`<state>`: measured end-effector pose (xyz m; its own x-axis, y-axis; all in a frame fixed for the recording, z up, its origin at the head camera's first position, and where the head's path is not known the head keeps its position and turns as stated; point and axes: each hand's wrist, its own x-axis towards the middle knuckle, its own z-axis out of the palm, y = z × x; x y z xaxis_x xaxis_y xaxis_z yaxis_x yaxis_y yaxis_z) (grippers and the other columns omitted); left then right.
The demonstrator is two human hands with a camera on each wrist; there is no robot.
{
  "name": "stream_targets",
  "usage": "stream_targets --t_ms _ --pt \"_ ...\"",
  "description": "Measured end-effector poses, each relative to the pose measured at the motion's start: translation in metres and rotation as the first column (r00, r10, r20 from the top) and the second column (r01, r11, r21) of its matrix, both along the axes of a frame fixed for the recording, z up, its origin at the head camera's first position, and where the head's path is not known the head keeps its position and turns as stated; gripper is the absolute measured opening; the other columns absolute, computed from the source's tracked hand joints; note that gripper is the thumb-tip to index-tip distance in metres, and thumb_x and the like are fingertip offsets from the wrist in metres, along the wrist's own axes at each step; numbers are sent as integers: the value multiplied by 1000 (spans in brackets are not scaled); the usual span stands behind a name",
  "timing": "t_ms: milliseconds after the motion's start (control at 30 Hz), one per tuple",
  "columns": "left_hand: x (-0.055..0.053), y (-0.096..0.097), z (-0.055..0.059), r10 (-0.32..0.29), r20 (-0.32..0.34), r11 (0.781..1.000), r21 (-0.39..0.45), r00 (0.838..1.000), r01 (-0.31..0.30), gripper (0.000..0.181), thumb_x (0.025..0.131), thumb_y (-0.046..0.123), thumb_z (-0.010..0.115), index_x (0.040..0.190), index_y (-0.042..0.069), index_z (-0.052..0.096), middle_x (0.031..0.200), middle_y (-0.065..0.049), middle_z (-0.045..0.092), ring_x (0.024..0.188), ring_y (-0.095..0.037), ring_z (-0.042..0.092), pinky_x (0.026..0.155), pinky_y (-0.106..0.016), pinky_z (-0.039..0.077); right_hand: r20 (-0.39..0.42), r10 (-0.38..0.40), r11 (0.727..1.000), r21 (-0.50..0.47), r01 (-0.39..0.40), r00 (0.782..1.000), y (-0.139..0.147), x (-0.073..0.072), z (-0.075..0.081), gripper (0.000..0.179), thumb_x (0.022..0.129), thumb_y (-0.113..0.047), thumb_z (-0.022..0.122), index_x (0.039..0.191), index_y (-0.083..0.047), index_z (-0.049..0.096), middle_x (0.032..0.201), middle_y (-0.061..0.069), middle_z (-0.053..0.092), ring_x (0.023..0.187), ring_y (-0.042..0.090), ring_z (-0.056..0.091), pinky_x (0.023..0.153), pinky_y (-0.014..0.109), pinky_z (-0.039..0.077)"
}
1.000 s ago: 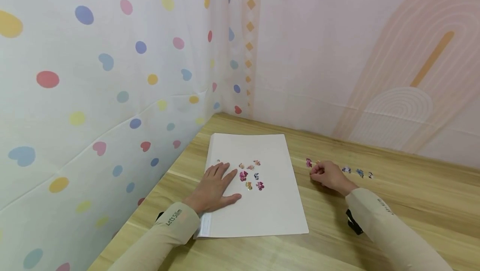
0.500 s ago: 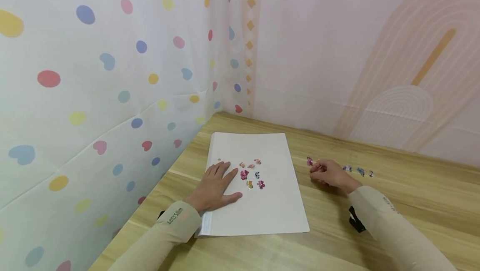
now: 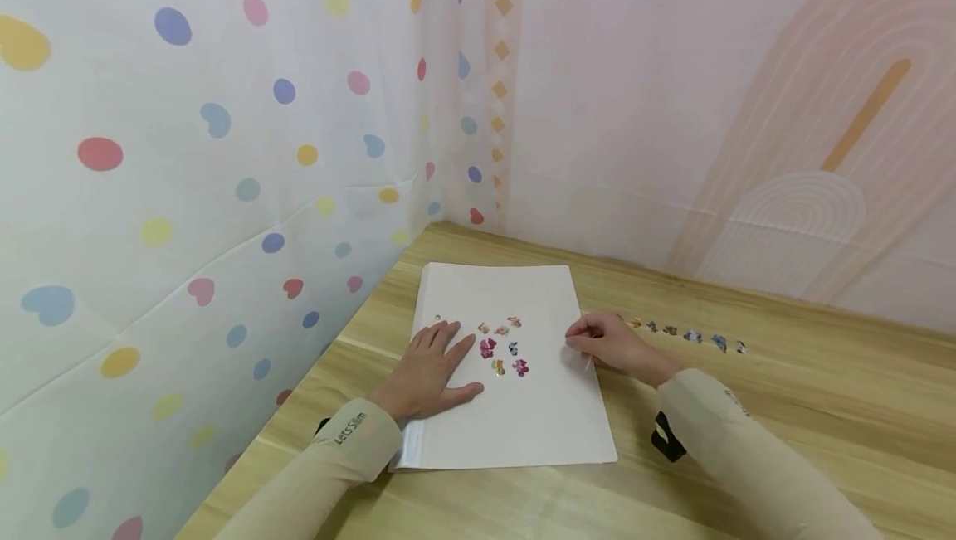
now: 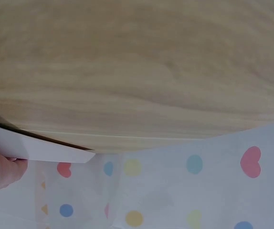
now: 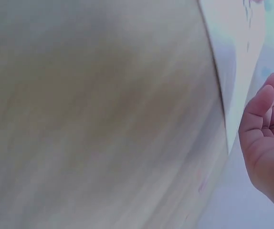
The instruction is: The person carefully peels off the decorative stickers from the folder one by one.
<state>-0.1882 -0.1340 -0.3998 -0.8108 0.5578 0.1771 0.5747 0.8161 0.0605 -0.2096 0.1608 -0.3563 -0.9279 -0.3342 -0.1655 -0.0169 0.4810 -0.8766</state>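
My left hand [image 3: 429, 377] lies flat with spread fingers on a white pad [image 3: 553, 432], left of a group of small colorful stickers that look like flowers or butterflies. Among these are a magenta sticker [image 3: 488, 347] and an orange-yellow sticker [image 3: 498, 367]. Over the pad's right edge, my right hand [image 3: 616, 347] has thumb and fingertips pinched together. A thin pale, see-through piece [image 3: 591, 363] shows just below its fingers, likely a small sticker, mostly hidden. The right wrist view shows the curled right hand [image 5: 270, 129] above the pad corner [image 5: 230, 95].
Right of the pad, a row of small stickers lies on the wooden table [image 3: 747, 440], among them a blue sticker [image 3: 719, 342]. A tiny round dot [image 3: 437, 318] sits near the pad's upper left. Patterned curtains [image 3: 224, 150] stand along the table's left and back edges.
My right hand has left the sticker row and moved left to the pad's right edge, exposing several stickers it covered. My left hand stays in place on the pad.
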Motion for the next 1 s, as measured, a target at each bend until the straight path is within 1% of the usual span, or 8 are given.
stream_targets --t_ms 167,267,433,567,767,1000 --pt "0 0 0 5 4 1000 -11 1000 -5 71 81 60 44 133 11 41 134 -16 34 123 -33 27 102 -47 18 -5 87 996 -13 -87 996 -22 -2 -8 16 85 -9 57 94 4 60 72 6 55 61 13 48 56 25 43" --pt "0 0 1 8 5 1000 -19 1000 -8 72 81 60 43 133 11 40 134 -16 33 123 -33 27 101 -47 18 -16 135 991 0 -135 991 -33 -3 -11 14 85 -8 57 93 3 61 71 3 55 61 11 47 55 23 42" --pt "0 1 1 14 16 1000 -15 1000 -14 72 81 60 43 133 11 40 135 -16 33 124 -33 26 102 -46 18 -23 161 986 47 -160 987 -46 -3 -13 11 83 -7 59 90 1 64 72 1 56 62 10 45 55 21 40" --pt "0 1 0 9 13 1000 -14 1000 -9 72 81 61 41 134 12 39 135 -15 32 124 -32 26 102 -46 17 -46 152 983 112 -146 987 -54 -2 -13 7 80 -5 62 85 -1 65 71 -1 58 61 9 46 54 21 40" --pt "0 1 0 15 7 1000 -25 1000 -15 73 81 62 41 134 12 39 135 -15 32 125 -32 26 102 -46 17 -152 161 973 188 -132 975 -60 -1 -11 4 77 -4 66 76 -1 68 68 -1 59 59 8 46 53 21 41" --pt "2 0 2 16 10 1000 -15 1000 -16 72 81 61 42 134 12 39 135 -15 33 125 -32 26 102 -46 17 -216 118 967 246 -63 969 -69 1 -9 4 73 -4 70 69 -3 69 63 -2 60 55 5 47 50 18 40"
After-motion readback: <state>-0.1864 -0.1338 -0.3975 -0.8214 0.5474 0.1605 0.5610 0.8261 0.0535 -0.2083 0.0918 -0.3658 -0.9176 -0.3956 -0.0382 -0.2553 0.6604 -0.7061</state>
